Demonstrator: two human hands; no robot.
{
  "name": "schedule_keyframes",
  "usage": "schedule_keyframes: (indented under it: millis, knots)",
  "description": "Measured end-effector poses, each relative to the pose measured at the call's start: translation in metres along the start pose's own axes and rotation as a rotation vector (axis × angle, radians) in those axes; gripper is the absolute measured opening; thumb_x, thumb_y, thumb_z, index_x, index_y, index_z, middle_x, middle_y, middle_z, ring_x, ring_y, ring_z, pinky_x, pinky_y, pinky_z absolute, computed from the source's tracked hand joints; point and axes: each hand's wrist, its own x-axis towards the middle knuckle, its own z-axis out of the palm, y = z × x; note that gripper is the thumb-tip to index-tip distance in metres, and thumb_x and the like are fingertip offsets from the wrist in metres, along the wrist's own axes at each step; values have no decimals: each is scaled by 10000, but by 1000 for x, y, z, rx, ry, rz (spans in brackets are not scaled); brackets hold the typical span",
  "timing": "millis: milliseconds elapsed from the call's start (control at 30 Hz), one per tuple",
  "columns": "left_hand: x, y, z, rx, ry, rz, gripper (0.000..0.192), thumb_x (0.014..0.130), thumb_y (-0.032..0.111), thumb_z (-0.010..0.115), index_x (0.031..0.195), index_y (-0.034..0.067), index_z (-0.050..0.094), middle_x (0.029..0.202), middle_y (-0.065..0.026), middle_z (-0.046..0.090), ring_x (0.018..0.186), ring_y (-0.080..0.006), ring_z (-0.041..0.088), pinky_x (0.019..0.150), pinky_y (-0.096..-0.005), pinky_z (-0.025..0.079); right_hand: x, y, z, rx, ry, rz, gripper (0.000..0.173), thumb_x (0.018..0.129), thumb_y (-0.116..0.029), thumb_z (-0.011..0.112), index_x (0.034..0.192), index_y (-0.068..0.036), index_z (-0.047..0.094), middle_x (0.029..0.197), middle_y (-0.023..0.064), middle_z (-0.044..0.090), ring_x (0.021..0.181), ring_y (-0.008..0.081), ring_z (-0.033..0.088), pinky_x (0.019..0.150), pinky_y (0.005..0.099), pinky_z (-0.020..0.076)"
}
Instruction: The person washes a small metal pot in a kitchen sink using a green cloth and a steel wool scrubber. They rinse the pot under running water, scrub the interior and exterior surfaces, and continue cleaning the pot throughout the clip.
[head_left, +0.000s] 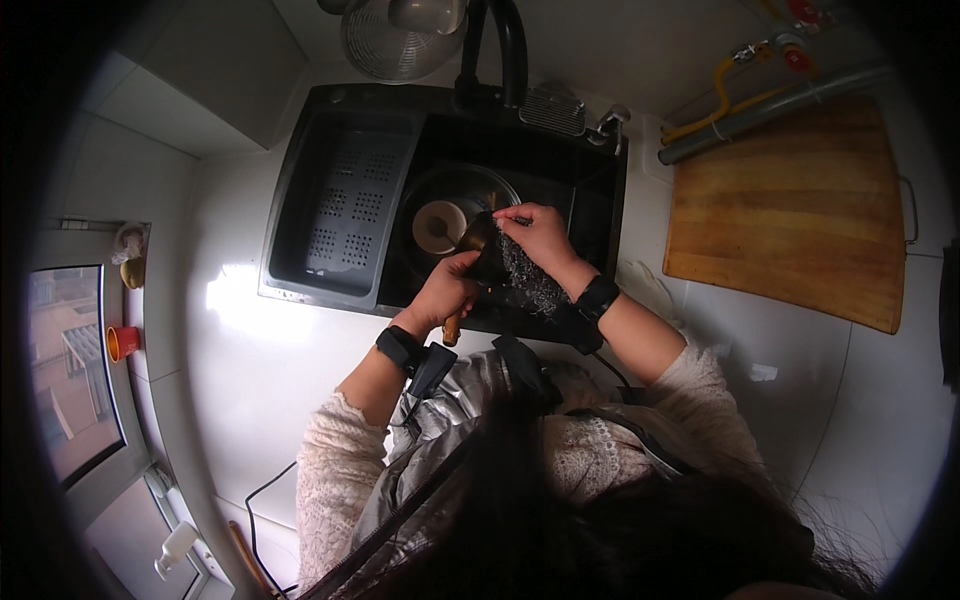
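Observation:
My left hand (448, 287) grips a wooden-handled metal kitchen utensil (475, 234) over the black sink (525, 154). The handle's end juts out below my fingers, and the dark metal head points away from me. Its exact kind is hard to make out. My right hand (541, 240) pinches with thumb and forefinger at the head's right edge. Beneath that hand a dark, shiny scouring mesh (525, 274) hangs down; part of it is hidden by the palm. Under the utensil, a round pale dish (439, 227) sits inside a large bowl (459, 169) in the basin.
A grey perforated drain basket (345, 202) fills the sink's left side. The black faucet (514, 60) rises at the back, beside a strainer (401, 45). At right, a wooden cutting board (784, 217) stands under yellow gas piping (720, 90). A red cup (123, 343) sits by the window.

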Motion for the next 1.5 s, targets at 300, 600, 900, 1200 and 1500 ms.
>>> schedule_keyframes:
  millis: [300,600,900,1200,1500]
  knots:
    - [5,-6,0,-40,40,-2,402,676,-97,452,1034,44,570,598,-3,523,413,-83,455,380,-205,365,-16,-6,8,-185,63,-273,101,736,-73,674,831,-41,689,835,102,647,785,232,640,696,285,507]
    - [11,-13,-7,4,50,12,394,678,-88,451,1030,44,568,575,-3,503,408,-90,460,381,-210,368,-36,-13,21,-158,15,-317,84,732,-57,674,814,-42,683,823,94,631,759,232,633,679,288,509]
    - [-2,-5,0,100,88,-21,426,688,-86,436,1077,32,563,575,-2,503,412,-92,455,380,-217,362,-9,6,9,-15,64,-71,111,758,-81,662,828,5,676,812,109,684,772,183,659,705,264,503]
    - [8,-8,-3,60,33,-15,426,691,-79,429,1075,48,565,587,-3,516,412,-84,451,378,-210,364,-15,1,6,-109,78,-252,82,747,-80,670,815,-36,681,857,90,664,810,223,645,698,276,505]
    - [10,-9,-4,-50,25,-21,433,711,-72,436,1120,47,517,593,-5,500,420,-87,462,375,-212,368,-32,-13,19,-197,35,-318,75,735,-63,665,802,-34,676,841,106,638,789,243,634,693,297,512]
